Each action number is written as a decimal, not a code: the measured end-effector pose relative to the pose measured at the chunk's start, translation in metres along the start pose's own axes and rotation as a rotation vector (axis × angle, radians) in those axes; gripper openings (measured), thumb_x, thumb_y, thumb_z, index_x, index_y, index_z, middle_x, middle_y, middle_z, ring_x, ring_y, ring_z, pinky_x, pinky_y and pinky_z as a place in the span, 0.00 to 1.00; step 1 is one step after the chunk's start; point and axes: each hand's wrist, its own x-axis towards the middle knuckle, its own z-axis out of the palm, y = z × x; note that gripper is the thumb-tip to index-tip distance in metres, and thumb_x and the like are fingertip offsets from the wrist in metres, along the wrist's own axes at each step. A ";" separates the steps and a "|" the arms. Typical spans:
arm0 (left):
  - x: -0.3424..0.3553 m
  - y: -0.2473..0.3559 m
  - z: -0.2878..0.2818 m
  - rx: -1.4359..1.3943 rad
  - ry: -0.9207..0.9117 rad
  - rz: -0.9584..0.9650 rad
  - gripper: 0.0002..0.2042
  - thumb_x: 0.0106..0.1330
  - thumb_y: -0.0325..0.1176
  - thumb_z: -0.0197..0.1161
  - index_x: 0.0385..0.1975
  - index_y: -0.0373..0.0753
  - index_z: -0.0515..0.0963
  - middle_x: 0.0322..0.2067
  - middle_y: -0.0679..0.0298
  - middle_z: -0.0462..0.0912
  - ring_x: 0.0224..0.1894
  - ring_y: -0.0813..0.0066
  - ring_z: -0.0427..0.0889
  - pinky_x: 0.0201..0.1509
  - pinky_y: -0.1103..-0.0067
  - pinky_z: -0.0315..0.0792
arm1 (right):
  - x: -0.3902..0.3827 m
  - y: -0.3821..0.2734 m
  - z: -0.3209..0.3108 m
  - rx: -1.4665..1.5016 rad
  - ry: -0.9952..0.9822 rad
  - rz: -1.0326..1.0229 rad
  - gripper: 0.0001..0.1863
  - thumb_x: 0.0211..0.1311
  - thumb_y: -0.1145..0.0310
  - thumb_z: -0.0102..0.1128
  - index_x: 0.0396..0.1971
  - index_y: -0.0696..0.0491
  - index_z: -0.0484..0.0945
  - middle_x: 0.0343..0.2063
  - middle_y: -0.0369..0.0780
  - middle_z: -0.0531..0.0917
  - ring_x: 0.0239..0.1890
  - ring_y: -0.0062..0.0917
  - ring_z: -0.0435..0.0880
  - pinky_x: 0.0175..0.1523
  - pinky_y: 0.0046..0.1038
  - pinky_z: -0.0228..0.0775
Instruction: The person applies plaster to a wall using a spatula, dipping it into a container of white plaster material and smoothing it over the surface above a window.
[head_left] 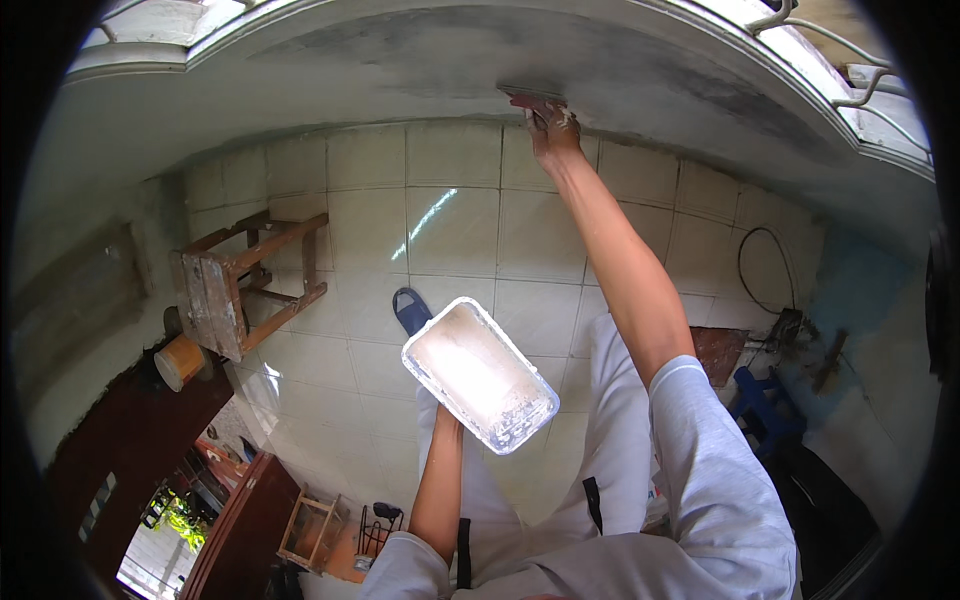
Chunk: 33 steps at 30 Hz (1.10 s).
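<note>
My right hand, smeared with pale material, grips a flat scraper with a reddish part, its blade against the grey-patched wall above the floor. My left hand holds up a white rectangular tray from beneath, its fingers mostly hidden by it. The tray has pale residue, thicker and speckled at its near end. A dark slide sandal on my foot shows beside the tray.
A tipped wooden stool lies left, near an orange bucket and an open doorway. A looped cable and blue plastic stool are at right. Window grilles line the upper edge. A small wooden frame stands lower left.
</note>
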 end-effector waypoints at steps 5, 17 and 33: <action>0.001 0.004 0.014 0.012 -0.027 0.008 0.39 0.67 0.67 0.43 0.68 0.41 0.60 0.58 0.58 0.71 0.59 0.58 0.72 0.62 0.62 0.70 | -0.090 -0.091 0.072 0.003 -0.035 -0.105 0.07 0.73 0.74 0.47 0.46 0.60 0.68 0.46 0.45 0.75 0.50 0.31 0.76 0.61 0.31 0.74; -0.003 0.009 0.028 0.048 -0.035 0.010 0.41 0.66 0.70 0.40 0.69 0.42 0.60 0.60 0.59 0.69 0.61 0.59 0.70 0.64 0.63 0.69 | -0.159 -0.135 -0.011 -0.047 0.103 -0.224 0.07 0.70 0.72 0.50 0.44 0.57 0.71 0.46 0.41 0.75 0.52 0.29 0.75 0.65 0.34 0.68; 0.002 0.003 0.044 0.174 -0.030 -0.054 0.43 0.66 0.73 0.37 0.69 0.43 0.59 0.63 0.60 0.67 0.64 0.61 0.69 0.66 0.65 0.68 | -0.127 -0.167 0.049 -0.166 -0.113 -0.257 0.08 0.72 0.70 0.50 0.42 0.59 0.72 0.47 0.44 0.76 0.54 0.31 0.74 0.68 0.38 0.65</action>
